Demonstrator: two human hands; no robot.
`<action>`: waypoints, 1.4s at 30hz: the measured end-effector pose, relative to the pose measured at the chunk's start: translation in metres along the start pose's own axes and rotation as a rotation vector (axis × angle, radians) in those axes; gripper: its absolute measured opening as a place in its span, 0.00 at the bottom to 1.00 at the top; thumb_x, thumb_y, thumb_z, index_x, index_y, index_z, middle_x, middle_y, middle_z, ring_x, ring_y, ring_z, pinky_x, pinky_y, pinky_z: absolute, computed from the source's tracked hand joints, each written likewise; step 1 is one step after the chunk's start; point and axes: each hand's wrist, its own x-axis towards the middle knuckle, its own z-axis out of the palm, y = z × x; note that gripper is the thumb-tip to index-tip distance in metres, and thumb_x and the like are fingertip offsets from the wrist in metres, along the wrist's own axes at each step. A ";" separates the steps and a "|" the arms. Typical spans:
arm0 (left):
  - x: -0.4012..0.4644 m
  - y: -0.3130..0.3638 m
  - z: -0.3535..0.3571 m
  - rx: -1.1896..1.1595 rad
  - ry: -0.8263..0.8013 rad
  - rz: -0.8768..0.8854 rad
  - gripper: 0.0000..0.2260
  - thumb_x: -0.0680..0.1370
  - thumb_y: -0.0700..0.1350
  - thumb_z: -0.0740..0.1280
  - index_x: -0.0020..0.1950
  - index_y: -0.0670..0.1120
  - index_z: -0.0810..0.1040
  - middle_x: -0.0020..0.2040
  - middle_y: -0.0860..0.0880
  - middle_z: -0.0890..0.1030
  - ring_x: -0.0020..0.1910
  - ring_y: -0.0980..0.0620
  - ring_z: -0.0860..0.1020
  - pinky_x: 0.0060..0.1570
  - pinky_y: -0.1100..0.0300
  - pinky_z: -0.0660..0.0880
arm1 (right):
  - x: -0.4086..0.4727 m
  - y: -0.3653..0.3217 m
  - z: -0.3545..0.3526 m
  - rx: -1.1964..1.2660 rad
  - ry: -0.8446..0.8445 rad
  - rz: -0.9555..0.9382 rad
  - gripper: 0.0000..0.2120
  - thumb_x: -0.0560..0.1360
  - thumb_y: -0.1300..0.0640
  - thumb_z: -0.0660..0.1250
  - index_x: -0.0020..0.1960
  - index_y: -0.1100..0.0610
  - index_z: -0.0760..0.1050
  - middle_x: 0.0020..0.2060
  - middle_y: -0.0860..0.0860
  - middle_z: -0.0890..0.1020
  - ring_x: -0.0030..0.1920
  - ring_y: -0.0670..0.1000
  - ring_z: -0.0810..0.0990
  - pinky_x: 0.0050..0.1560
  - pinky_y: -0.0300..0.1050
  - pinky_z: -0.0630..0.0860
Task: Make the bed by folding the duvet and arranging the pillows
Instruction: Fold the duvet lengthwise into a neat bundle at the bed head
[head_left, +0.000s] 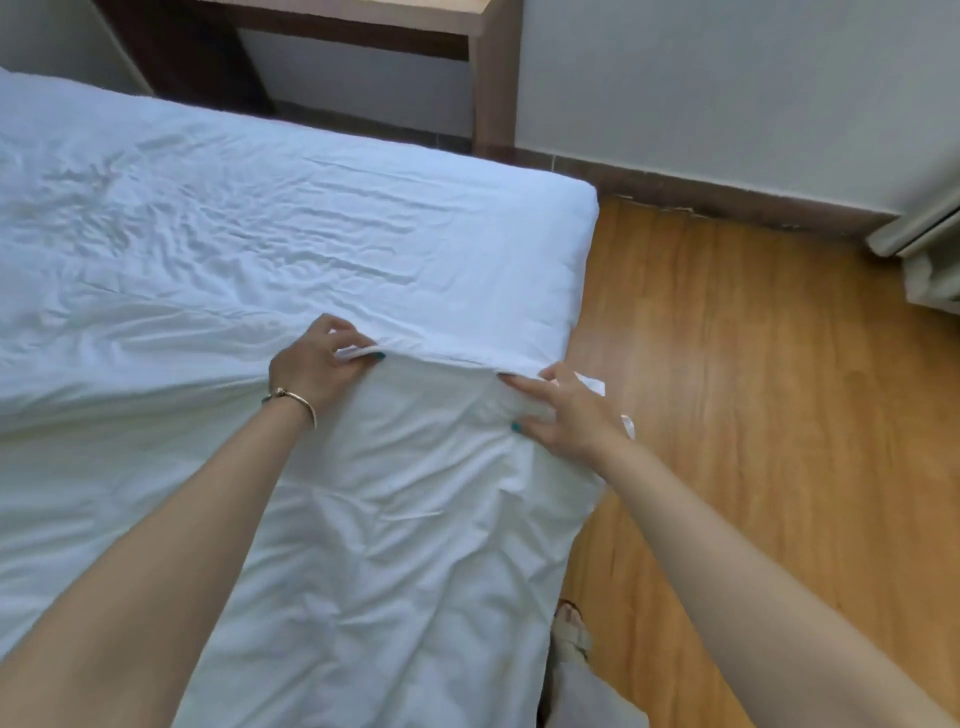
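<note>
The fingers (358, 338) of the left hand (317, 366) are curled, with the thumb beneath, and a folded edge of the white, creased cotton duvet (374, 519) is pinched between them. A thin gold bangle (298, 402) is worn at that wrist. At about 3 o'clock from it, the right hand (569, 410) is laid with straight, spread fingers (519, 384) pressed flat on the duvet near its corner; nothing is gripped by them. The duvet is spread over the near part of the white-sheeted bed (311, 223), its edge running across between the two hands, and the bare wrinkled sheet is seen beyond it towards 12 o'clock. A small white tab of cloth (592, 385) is seen just beyond the right hand at the bed's edge. Towards 3 o'clock the honey-coloured wooden plank floor (753, 389) is seen, and at 12 o'clock a brown wooden worktop (363, 21) stands against the grey wall (727, 104). At 6 o'clock a sandalled foot (571, 623) is seen on the floor beside the bed
</note>
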 end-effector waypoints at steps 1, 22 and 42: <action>0.003 -0.014 0.020 0.036 -0.097 -0.038 0.03 0.73 0.52 0.73 0.46 0.58 0.82 0.56 0.54 0.77 0.53 0.51 0.78 0.51 0.54 0.73 | 0.011 0.014 0.012 -0.082 -0.065 0.009 0.27 0.74 0.41 0.67 0.70 0.29 0.61 0.63 0.42 0.67 0.59 0.48 0.72 0.62 0.49 0.70; 0.062 -0.082 0.058 0.382 -0.263 -0.162 0.21 0.69 0.58 0.53 0.45 0.47 0.79 0.46 0.42 0.81 0.53 0.40 0.78 0.53 0.51 0.64 | 0.057 0.078 0.057 0.595 -0.077 0.246 0.28 0.71 0.65 0.72 0.50 0.29 0.76 0.56 0.37 0.79 0.61 0.36 0.74 0.69 0.41 0.68; -0.165 0.043 0.162 0.271 -0.094 -0.227 0.29 0.77 0.61 0.53 0.76 0.52 0.61 0.77 0.44 0.58 0.76 0.44 0.56 0.72 0.43 0.52 | -0.051 0.004 0.115 -0.388 0.057 0.044 0.29 0.76 0.40 0.48 0.77 0.42 0.55 0.79 0.52 0.53 0.78 0.56 0.46 0.72 0.66 0.46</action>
